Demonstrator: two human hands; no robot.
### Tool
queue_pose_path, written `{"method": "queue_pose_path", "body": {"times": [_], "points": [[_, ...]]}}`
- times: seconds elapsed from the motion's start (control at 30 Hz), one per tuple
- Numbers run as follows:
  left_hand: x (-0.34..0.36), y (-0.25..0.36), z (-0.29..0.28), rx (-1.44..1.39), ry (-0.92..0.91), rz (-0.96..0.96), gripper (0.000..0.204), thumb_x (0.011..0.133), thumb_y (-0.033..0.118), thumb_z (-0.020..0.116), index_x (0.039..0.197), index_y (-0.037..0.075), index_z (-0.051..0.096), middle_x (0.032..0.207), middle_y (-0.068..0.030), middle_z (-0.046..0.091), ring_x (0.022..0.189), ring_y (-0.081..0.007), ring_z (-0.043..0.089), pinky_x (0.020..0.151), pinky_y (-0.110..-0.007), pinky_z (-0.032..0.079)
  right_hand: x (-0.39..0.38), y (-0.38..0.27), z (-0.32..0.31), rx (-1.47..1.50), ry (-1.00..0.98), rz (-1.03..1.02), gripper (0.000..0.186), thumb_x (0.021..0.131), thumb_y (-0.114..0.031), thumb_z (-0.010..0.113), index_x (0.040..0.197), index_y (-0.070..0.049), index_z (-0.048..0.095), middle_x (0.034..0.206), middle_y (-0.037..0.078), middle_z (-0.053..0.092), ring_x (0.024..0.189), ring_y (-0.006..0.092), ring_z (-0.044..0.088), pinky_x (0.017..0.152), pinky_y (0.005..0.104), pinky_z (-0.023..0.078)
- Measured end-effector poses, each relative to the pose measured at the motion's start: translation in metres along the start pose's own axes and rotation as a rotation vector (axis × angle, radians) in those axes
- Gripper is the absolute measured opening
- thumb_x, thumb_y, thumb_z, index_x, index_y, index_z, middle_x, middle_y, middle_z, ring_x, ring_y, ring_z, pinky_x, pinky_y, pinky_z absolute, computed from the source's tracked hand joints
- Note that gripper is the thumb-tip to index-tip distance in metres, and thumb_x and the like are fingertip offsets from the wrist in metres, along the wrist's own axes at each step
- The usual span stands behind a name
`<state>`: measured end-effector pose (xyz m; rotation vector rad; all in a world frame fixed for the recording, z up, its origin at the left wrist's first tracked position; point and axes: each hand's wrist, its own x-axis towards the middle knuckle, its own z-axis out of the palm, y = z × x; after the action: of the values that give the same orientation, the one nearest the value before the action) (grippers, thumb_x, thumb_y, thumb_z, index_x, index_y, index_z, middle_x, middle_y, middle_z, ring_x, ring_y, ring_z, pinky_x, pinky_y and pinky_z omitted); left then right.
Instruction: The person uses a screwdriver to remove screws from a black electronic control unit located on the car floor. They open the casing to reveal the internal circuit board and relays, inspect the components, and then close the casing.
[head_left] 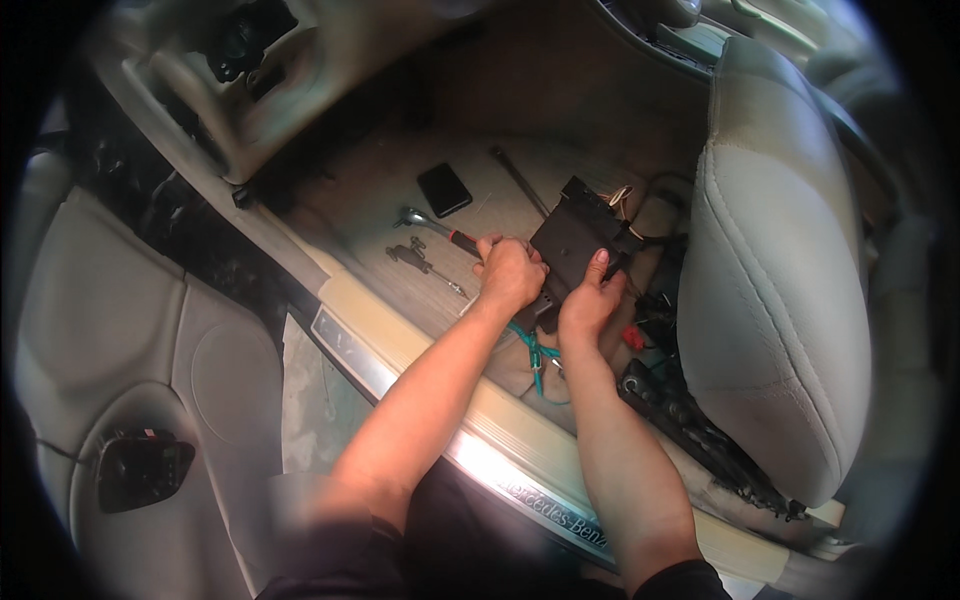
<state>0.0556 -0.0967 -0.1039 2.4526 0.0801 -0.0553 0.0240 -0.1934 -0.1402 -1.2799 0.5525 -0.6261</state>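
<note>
Between the two hands sits a black box (575, 240), its broad face turned up and its far end beyond the fingers. The right hand (590, 300) pinches its near right corner, thumb laid over the top; the fingers beneath are mostly hidden. The left hand (512, 272) is curled at the box's left edge, knuckles up — whether it pinches that edge or the end of the ratchet handle beside it, I cannot tell.

The step in hand looks to be holding and steadying the box at an angle. Any further turn or lift would, I judge, call for a firm right thumb and some slack in the pale wires (620, 200) at the box's far end, beyond the right hand.

Just left of the left hand lies the ratchet (412, 217), its head pointing away from the fingers; nearer the person, also left of that hand, is a small dark tool with a thin shaft (412, 257). Farther beyond the left hand are a black flat slab (444, 190) and a dark bar (518, 178) running toward the box. Below the gap between the hands is a teal cord (537, 350); just right of the right hand, a red piece (633, 338). Well right of it stands the grey seat (770, 250) — under both forearms runs the pale door sill (505, 415).
</note>
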Motion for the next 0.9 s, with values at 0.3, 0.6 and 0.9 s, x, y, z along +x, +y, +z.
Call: {"method": "queue_pose_path", "body": {"times": [0.3, 0.6, 0.9], "points": [[-0.003, 0.006, 0.009, 0.083, 0.102, 0.046, 0.014, 0.077, 0.019, 0.073, 0.087, 0.010, 0.073, 0.105, -0.0057, 0.070, 0.125, -0.0276, 0.042, 0.103, -0.052, 0.028, 0.007, 0.008, 0.000, -0.048, 0.033, 0.000, 0.077, 0.101, -0.049, 0.054, 0.145, 0.012, 0.035, 0.147, 0.032, 0.042, 0.136, 0.0404, 0.043, 0.113, 0.0424, 0.034], [0.012, -0.005, -0.021, 0.134, 0.300, 0.003, 0.022, 0.079, 0.029, 0.071, 0.086, 0.008, 0.073, 0.107, -0.0145, 0.067, 0.124, -0.0305, 0.046, 0.108, -0.053, 0.028, 0.005, 0.008, 0.000, -0.117, 0.079, -0.024, 0.078, 0.100, -0.051, 0.052, 0.146, 0.010, 0.035, 0.148, 0.032, 0.041, 0.137, 0.0414, 0.041, 0.114, 0.0427, 0.033], [-0.022, -0.038, -0.065, 0.556, -0.056, 0.534, 0.089, 0.068, 0.003, 0.076, 0.148, 0.013, 0.041, 0.150, -0.0151, 0.042, 0.142, -0.0359, 0.034, 0.113, -0.061, 0.030, 0.001, -0.006, -0.004, -0.113, 0.036, -0.033, 0.066, 0.101, -0.049, 0.053, 0.132, 0.009, 0.050, 0.122, 0.025, 0.061, 0.111, 0.0335, 0.060, 0.096, 0.0405, 0.046]]}}
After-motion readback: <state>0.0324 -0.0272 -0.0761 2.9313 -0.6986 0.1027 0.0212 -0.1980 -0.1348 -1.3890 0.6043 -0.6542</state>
